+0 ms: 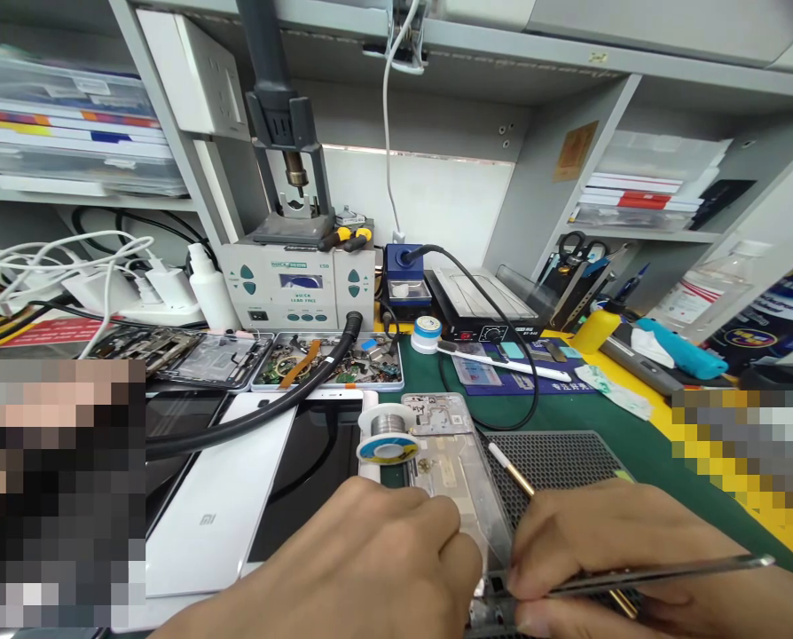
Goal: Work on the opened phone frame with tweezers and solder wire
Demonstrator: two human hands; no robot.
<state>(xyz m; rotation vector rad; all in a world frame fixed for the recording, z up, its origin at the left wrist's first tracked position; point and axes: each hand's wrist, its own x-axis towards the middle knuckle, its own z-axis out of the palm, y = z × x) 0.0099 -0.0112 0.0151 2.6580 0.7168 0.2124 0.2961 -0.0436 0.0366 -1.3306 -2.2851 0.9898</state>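
Observation:
My left hand (396, 559) is closed, its fingers curled inward beside a small dark part (493, 608) at the bottom of the head view. What those fingers grip is hidden. To its right, my right hand (609, 541) pinches a slim metal tool (669, 575) between thumb and fingertips, close to the same part. The tool's rounded end points right. Just beyond both hands lies a phone housing (446, 453) with a clear cover. A solder spool (388, 435) stands by its left edge. A white-and-gold stick (513, 470) runs under my right hand.
A white phone back (216, 497) and a black hose (256, 413) lie left. Behind stand a hot-air station (296, 293), a soldering station (406, 275) and a heating plate (482, 302). A perforated mat (562, 453) lies right. Two areas are blurred out.

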